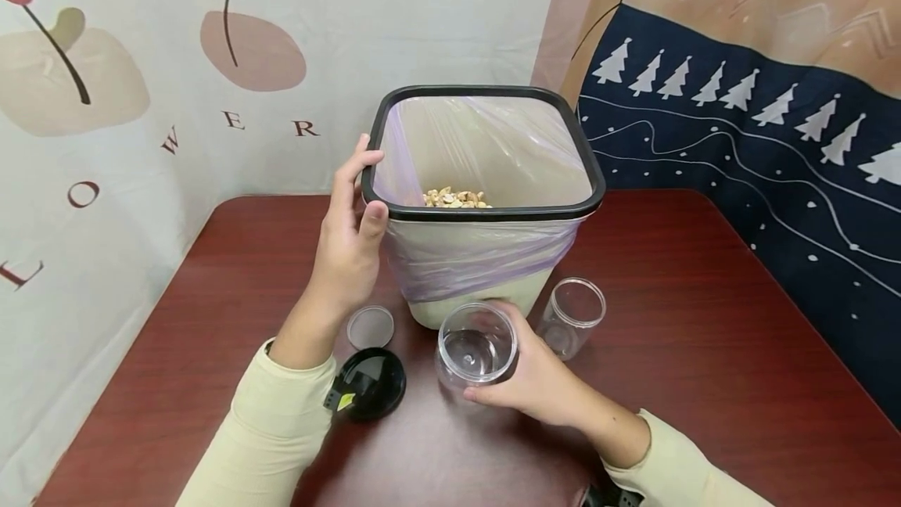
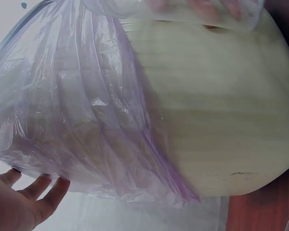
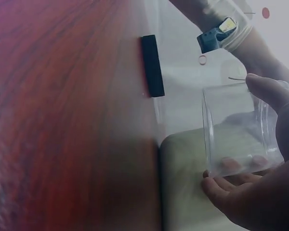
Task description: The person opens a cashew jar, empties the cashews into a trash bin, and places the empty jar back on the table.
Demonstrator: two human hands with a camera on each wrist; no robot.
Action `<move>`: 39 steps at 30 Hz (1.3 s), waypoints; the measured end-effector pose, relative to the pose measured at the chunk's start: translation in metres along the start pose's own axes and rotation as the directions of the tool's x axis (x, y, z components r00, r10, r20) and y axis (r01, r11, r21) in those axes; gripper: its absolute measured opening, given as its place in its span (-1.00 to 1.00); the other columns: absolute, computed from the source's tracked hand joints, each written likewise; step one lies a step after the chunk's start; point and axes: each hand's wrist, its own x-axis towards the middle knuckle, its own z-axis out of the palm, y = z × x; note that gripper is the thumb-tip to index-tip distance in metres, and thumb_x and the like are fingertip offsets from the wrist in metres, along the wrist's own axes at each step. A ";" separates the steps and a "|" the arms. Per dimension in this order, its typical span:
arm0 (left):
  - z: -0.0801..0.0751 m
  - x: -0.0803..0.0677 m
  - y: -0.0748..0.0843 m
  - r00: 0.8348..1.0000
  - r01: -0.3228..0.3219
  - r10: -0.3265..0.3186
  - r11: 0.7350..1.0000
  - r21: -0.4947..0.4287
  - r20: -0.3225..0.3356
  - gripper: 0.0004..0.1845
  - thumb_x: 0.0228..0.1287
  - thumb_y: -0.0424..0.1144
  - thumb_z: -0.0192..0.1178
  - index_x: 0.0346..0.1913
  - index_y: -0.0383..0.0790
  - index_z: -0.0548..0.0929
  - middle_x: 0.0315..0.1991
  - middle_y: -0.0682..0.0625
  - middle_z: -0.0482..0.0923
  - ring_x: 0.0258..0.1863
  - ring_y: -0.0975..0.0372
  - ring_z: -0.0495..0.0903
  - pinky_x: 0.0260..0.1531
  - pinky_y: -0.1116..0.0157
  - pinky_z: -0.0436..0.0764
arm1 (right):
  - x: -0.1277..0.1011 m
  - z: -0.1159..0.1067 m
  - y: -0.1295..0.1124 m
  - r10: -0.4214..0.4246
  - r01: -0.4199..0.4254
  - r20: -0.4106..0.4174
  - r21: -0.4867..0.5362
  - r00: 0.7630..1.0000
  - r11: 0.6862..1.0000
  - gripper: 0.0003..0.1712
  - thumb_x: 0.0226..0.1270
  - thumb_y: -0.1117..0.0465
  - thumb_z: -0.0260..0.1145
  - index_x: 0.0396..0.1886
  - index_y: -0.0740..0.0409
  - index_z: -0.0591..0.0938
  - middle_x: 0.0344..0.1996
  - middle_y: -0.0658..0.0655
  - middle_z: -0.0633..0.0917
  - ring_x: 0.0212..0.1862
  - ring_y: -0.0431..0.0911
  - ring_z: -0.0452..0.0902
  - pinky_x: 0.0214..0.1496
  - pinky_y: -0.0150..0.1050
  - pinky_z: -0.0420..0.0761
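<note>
Right hand (image 1: 542,386) grips the emptied clear jar (image 1: 475,350), upright before the bin (image 1: 486,257). Left hand (image 1: 349,245) clasps the bin's rim; nuts (image 1: 454,198) already lie inside. Second jar (image 1: 572,315) beyond my right hand also looks empty; lids (image 1: 371,382) by my left wrist, not yet refitted.

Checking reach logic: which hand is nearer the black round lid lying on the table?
Left. The left hand grips the bin rim, its forearm passing just beside the black round lid. The right hand holds the clear plastic jar, farther right.
</note>
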 end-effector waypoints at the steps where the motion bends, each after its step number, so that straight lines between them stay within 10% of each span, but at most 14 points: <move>1: 0.000 0.000 -0.001 1.000 0.002 -0.002 1.000 0.000 0.000 0.01 0.13 0.58 -0.10 0.44 -0.10 0.28 0.57 0.31 0.05 0.32 0.03 0.44 0.12 0.37 0.39 | 0.000 0.000 0.001 -0.002 0.002 0.005 0.013 1.000 1.000 0.06 -0.11 0.15 0.68 0.37 -0.08 0.27 0.24 0.04 0.58 0.28 -0.05 0.52 0.34 -0.29 0.44; 39: 0.006 0.000 0.004 1.000 -0.025 0.025 1.000 -0.008 0.006 0.01 0.15 0.57 -0.11 0.43 -0.14 0.29 0.58 0.26 0.04 0.28 -0.03 0.47 0.09 0.41 0.42 | -0.005 0.002 0.017 0.072 -0.063 0.086 -0.105 0.994 0.992 0.09 -0.19 0.17 0.70 0.37 0.01 0.30 0.21 0.12 0.59 0.28 0.01 0.51 0.34 -0.06 0.46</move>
